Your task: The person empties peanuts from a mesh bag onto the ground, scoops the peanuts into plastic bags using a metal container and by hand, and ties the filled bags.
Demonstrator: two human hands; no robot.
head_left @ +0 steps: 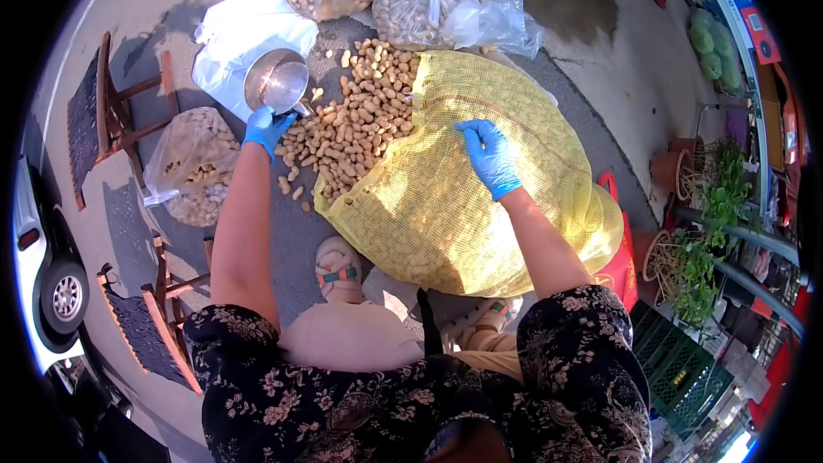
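My left hand [270,130], in a blue glove, is closed at the handle side of a round metal scoop [276,79]. The scoop is tilted so its hollow inside shows, beside the left edge of a heap of unshelled peanuts [369,103]. Those peanuts spill from the mouth of a large yellow mesh sack [446,214] lying on the ground. Over the sack is my right hand [487,159], also blue-gloved, with thumb and forefinger apart and nothing visible between them. Whether it touches the mesh is hard to tell.
Clear plastic bags of peanuts [429,0] stand beyond the heap, and another peanut bag [195,167] sits at the left. A white plastic bag [249,30] lies behind the scoop. Wooden chairs [154,309] are at left; potted plants [694,274] and a green crate [677,369] at right.
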